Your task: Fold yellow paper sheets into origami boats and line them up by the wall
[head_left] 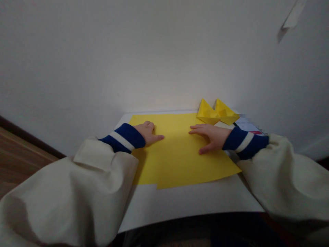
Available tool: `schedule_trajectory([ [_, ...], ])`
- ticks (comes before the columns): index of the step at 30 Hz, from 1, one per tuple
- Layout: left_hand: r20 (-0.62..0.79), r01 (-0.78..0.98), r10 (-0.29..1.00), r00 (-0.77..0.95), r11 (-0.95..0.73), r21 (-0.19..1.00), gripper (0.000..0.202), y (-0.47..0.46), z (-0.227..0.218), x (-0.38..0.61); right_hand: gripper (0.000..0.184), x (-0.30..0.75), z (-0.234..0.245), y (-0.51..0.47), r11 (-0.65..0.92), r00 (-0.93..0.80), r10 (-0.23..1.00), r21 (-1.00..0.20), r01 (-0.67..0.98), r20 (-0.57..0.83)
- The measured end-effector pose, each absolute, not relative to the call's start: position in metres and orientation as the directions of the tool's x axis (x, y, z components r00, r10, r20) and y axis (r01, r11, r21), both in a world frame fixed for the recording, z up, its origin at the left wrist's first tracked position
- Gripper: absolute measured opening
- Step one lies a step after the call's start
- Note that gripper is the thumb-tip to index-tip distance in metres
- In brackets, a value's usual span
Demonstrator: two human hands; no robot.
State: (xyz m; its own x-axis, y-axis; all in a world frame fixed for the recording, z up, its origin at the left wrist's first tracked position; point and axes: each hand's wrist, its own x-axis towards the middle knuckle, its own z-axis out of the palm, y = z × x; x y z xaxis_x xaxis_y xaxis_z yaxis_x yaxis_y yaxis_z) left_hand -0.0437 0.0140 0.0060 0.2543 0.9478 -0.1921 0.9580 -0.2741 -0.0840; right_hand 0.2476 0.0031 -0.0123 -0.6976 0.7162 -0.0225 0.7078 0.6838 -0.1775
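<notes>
Cream sleeves (77, 192) fill the foreground. Past them, the left hand (149, 132) and right hand (210, 137) rest on a yellow sheet (177, 154) lying on the white counter (185, 202). Neither grip holds anything: the right is spread flat, the left loosely curled. To hold the sheet well, I judge even pressure from both palms matters most, so it cannot skew. A folded boat (217, 113) sits just beyond the right hand.

The yellow sheet (180, 154) is partly covered at nine o'clock by the left sleeve (77, 185); the printed paper (245, 124) at three o'clock is blurred.
</notes>
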Motion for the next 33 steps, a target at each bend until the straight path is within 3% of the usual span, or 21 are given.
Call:
schedule_trajectory([
  [2,-0.014,0.962,0.968,0.25,-0.25,-0.108,0.079,0.011,-0.001,-0.033,0.088,0.245,-0.011,0.002,0.688,-0.7,0.714,-0.172,0.705,-0.015],
  [4,0.098,0.931,0.928,0.361,-0.351,-0.101,0.075,0.011,-0.012,-0.024,0.086,0.243,-0.01,0.001,0.692,-0.7,0.714,-0.163,0.703,0.008],
  [7,0.064,0.946,0.944,0.323,-0.324,-0.007,0.077,0.016,-0.026,-0.014,0.081,0.241,-0.011,0.0,0.695,-0.698,0.715,-0.153,0.702,0.045],
  [23,-0.027,0.999,0.999,0.028,-0.027,0.029,0.093,0.01,-0.018,-0.012,0.086,0.251,-0.015,0.002,0.564,-0.561,0.826,-0.075,0.823,0.057],
  [30,0.083,0.989,0.986,0.144,-0.146,0.021,0.084,0.018,-0.032,-0.015,0.121,0.255,-0.017,0.004,0.557,-0.574,0.812,-0.153,0.816,-0.105],
  [33,0.101,0.978,0.976,0.192,-0.198,0.063,0.086,0.023,-0.036,-0.014,0.125,0.256,-0.018,0.005,0.591,-0.608,0.787,-0.157,0.792,-0.107],
])
